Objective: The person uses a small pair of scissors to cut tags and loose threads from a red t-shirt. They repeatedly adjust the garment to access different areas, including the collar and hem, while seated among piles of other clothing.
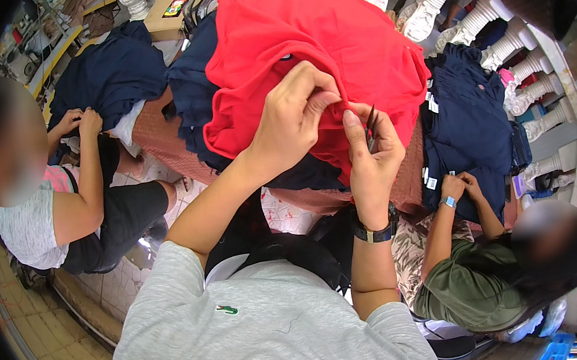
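Note:
A red garment [306,18] lies bunched over dark navy cloth in front of me. My left hand [295,112] is closed, pinching a fold of the red fabric between thumb and fingers. Close beside it, my right hand [373,145] has dark pointed thread snips [371,122] tucked in its curled fingers, the tips pointing up. The right thumb tip rests at the edge of the same red fold. A small dark opening shows in the garment above my left hand. Part of the snips is hidden by the fingers.
Navy garments [466,117] with white tags are piled at right, and another navy pile [109,76] lies at left. A person sits on each side, hands on navy cloth. White balusters [435,3] line the far right. A cardboard box [169,17] stands behind.

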